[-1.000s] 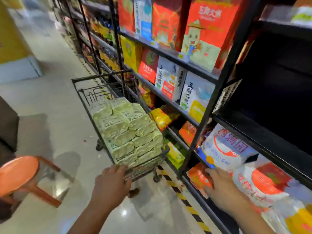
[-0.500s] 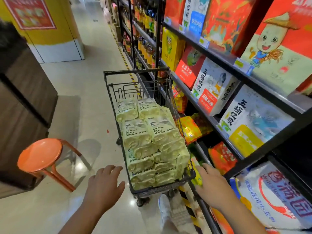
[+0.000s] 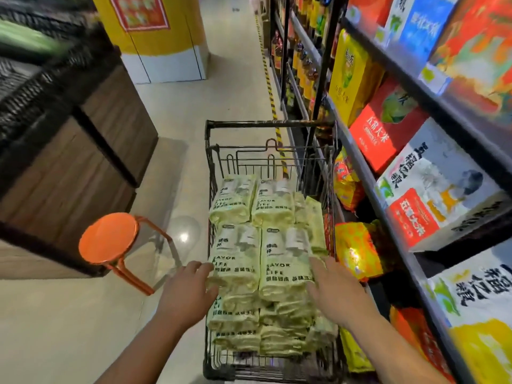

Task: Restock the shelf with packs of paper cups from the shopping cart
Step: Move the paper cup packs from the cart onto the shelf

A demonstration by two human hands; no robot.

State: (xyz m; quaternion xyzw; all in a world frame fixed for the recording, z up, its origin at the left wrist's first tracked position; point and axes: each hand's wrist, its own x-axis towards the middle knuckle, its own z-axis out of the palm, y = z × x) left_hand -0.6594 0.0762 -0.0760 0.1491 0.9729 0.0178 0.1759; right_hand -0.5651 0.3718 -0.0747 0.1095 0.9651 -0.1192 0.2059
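Shelf (image 3: pixel 368 178), right side: no cup packs visible on it. Shopping cart (image 3: pixel 271 123): piled to its rim with packs of paper cups (image 3: pixel 260 261). My left hand (image 3: pixel 188 292), right hand (image 3: pixel 335 295): fingers spread, flanking the near top packs, gripping nothing; restocking apparently unstarted

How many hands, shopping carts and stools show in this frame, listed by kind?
hands: 2 (left hand, right hand)
shopping cart: 1
orange stool: 1
total: 4
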